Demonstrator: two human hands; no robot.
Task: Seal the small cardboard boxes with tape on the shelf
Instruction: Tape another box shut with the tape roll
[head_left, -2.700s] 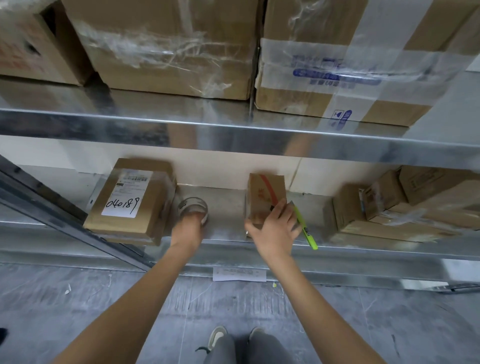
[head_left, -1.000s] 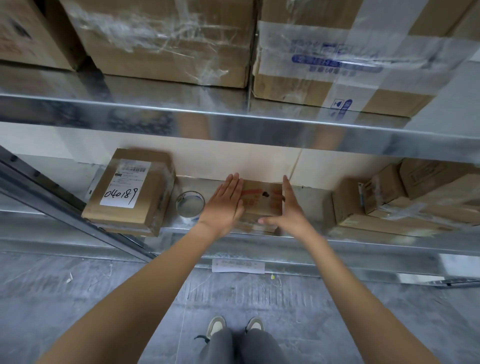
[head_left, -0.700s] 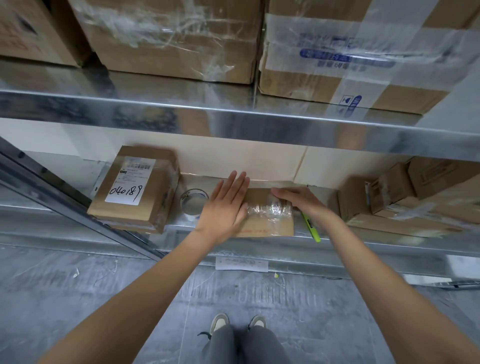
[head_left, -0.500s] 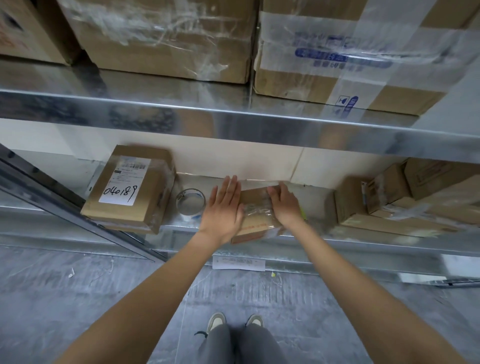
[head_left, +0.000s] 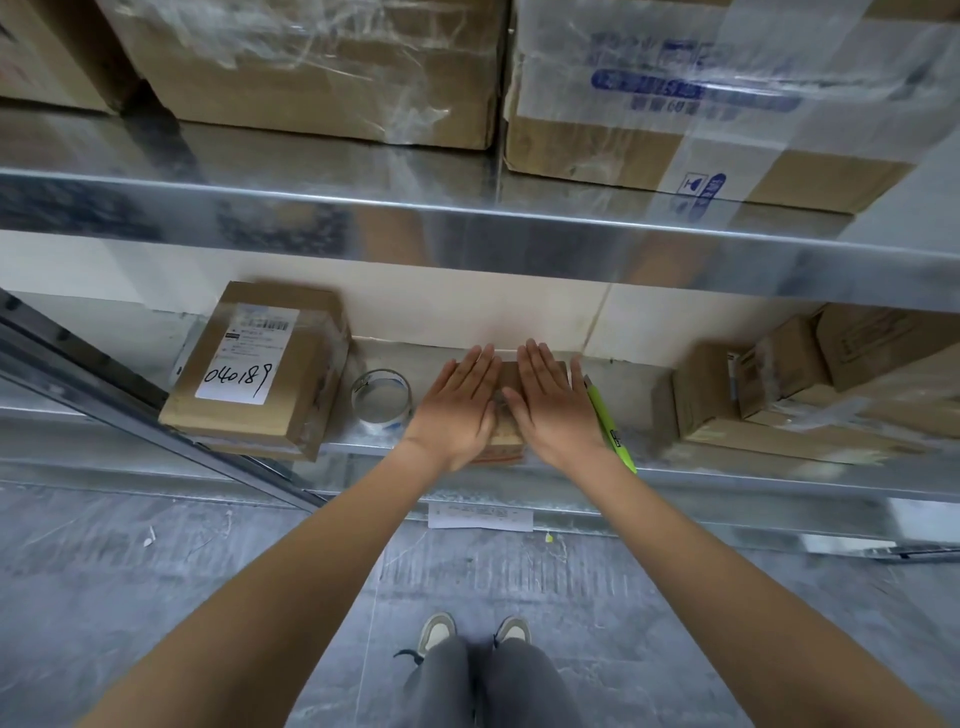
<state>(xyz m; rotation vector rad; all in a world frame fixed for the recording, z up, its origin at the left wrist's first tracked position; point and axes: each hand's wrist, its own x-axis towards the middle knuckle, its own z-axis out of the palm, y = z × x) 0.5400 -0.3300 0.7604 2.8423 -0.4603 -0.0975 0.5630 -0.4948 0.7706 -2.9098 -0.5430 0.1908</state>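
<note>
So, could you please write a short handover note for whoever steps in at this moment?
Left hand and right hand: both flat, fingers straight, pressing side by side on the small box at the front edge of the lower shelf.
Tape roll stands just left of the hands; the green cutter lies just right of them. Neither is held.
Labelled box sits further left; a cluster of small boxes sits to the right.
Done: the hands cover the box top, so its tape cannot be checked.
Left: finish this box, then check whether the right-hand boxes need tape.
</note>
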